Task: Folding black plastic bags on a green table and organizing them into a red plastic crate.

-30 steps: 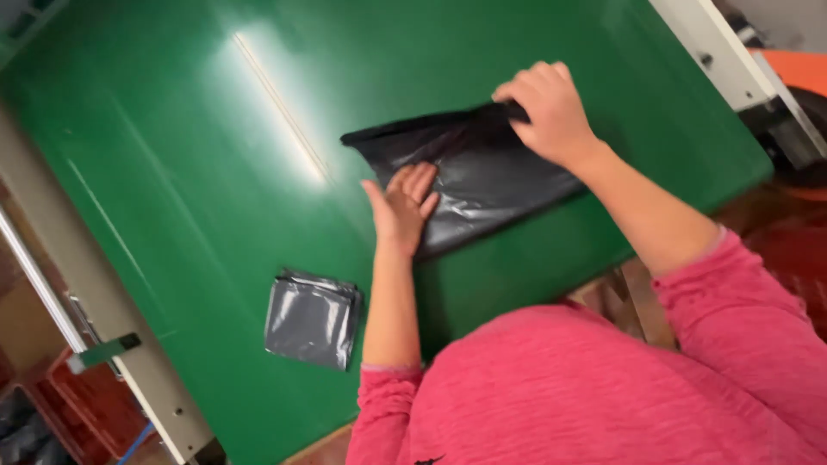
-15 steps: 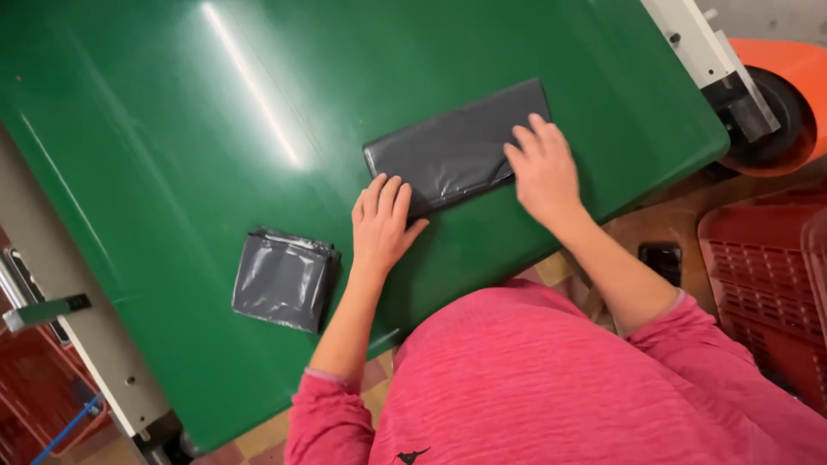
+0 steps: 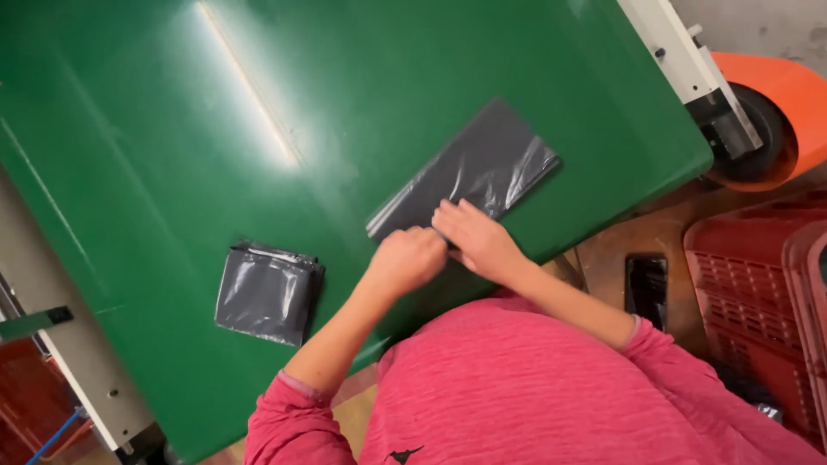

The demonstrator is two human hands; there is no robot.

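A long, flat dark-grey plastic bag lies slantwise on the green table near its front edge. Well apart to its left, a folded stack of grey plastic bags, squarish and glossy, rests alone.

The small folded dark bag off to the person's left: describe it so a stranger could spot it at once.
On the green table, look near its front edge, left of both hands. There lies the small folded bag, squarish, glossy dark grey. Unlike the long flat bag under the hands, it lies compact and untouched.
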